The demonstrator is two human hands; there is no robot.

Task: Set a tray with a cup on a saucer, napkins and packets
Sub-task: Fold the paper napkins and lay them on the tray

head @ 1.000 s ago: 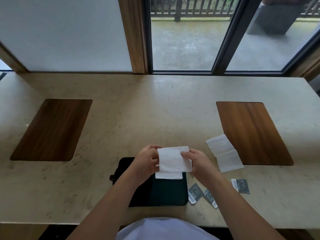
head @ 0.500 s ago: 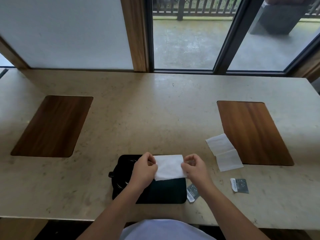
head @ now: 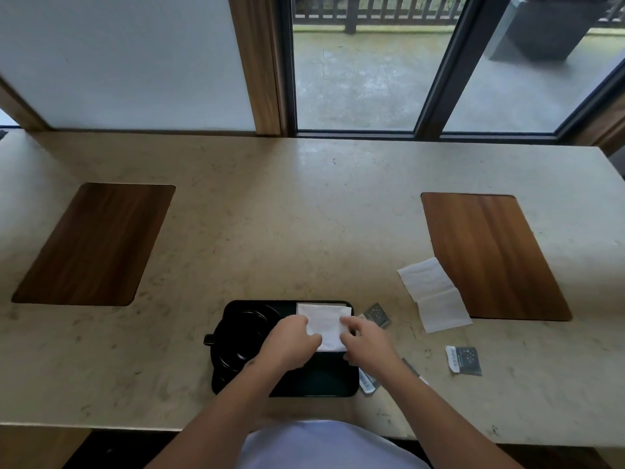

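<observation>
Napkin (head: 325,324), folded white, lies on the far right part of the black tray (head: 318,384), and both hands are on it in the head view, the only view there is. The left hand (head: 291,343) has its fingers curled over the napkin's left edge, and the right hand (head: 367,341) has its fingertips bent onto the right edge; whether either one pinches the paper or only presses it flat cannot be told. Holding it from both sides probably keeps the fold square and the light paper from sliding as it settles against the tray's far rim.

Just left of the left hand, and partly under its wrist, a dark cup on a saucer (head: 241,336) fills the tray's left side, with a small handle sticking out beyond the tray's edge. That seems to be why the napkin goes to the right. The tray floor nearer the person than the hands is bare, likely room for what is left.

Right of the right hand, on the stone counter (head: 304,214), lie dark packets: one (head: 376,314) just beyond the fingers, one (head: 367,384) beside the forearm and partly hidden by it, one (head: 464,360) farther out. A second napkin (head: 434,294), half unfolded, lies beyond them, touching a wooden inlay (head: 490,255). Nothing blocks the reach, though the nearest packets sit close to the tray's rim.
</observation>
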